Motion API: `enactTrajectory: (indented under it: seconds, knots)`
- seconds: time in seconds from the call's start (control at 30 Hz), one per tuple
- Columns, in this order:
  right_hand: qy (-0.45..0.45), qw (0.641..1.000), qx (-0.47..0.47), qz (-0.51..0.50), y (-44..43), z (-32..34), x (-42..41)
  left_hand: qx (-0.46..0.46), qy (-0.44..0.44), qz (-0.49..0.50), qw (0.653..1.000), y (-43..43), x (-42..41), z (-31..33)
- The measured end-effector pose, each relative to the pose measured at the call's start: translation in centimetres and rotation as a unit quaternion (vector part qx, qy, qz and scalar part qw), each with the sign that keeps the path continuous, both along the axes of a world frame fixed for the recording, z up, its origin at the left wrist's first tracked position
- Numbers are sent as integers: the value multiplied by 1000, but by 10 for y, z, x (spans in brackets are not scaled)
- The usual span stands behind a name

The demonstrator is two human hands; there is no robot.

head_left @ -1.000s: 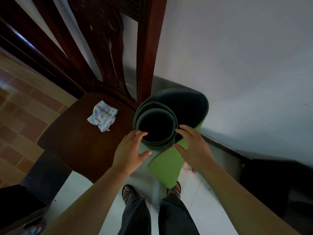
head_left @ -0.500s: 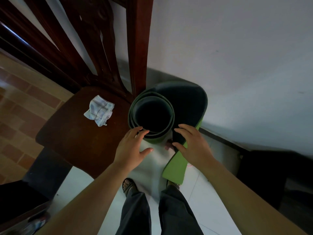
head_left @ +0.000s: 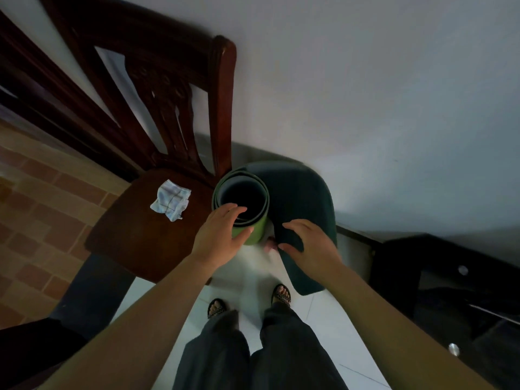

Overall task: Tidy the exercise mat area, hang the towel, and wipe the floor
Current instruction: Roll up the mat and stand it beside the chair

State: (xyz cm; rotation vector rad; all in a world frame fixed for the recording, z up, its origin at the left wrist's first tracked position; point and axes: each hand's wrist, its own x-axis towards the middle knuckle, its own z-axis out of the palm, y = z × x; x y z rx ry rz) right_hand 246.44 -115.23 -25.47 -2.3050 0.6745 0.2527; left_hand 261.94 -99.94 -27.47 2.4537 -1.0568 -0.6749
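Mat: I see the rolled green foam exercise mat (head_left: 295,192) standing on end on the white tiled floor (head_left: 332,327), between the chair and the wall. Its core is wound tight, green outside and dark inside. The outer layer has come loose and bows out to the right as a wide dark flap.
Left hand: my left hand (head_left: 218,237) grips the top rim of the tight core. The fingers are curved over the edge towards the hollow and the thumb is pressed on the green outer face.
Right hand: my right hand (head_left: 312,246) holds the free edge of the loose flap, with the fingers curled over its dark face and the thumb hooked under the edge.
Cloth: a small white checked cloth (head_left: 170,199) lies crumpled on the chair seat, just left of the mat and apart from it.
Chair: the dark carved wooden chair (head_left: 135,235) stands with its back to the wall. Its right back post is just beside the roll; I cannot tell whether they touch.
Wall: a pale plain wall (head_left: 365,94) rises behind the mat.
Feet: two feet in dark sandals (head_left: 216,308) stand on the white tiles below the mat, under dark trousers (head_left: 253,358).
Right side: a black cabinet (head_left: 450,291) with round knobs stands against the wall.
Left side: brown patterned floor tiles (head_left: 42,206) lie beyond the chair.
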Motion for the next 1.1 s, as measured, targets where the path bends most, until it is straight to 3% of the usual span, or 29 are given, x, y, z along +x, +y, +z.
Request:
enactTrajectory:
  seconds: [0.33,0.63,1.1]
  knots:
    - [21,994,-39,-104,58,62,-18,-60,37,-69,995,37,4,53]
    - [-5,983,-54,-174,135,77,-2,-87,19,-124,988,74,21,69]
    - [-8,954,-83,-289,169,96,-36,-96,8,-232,968,68,5,81]
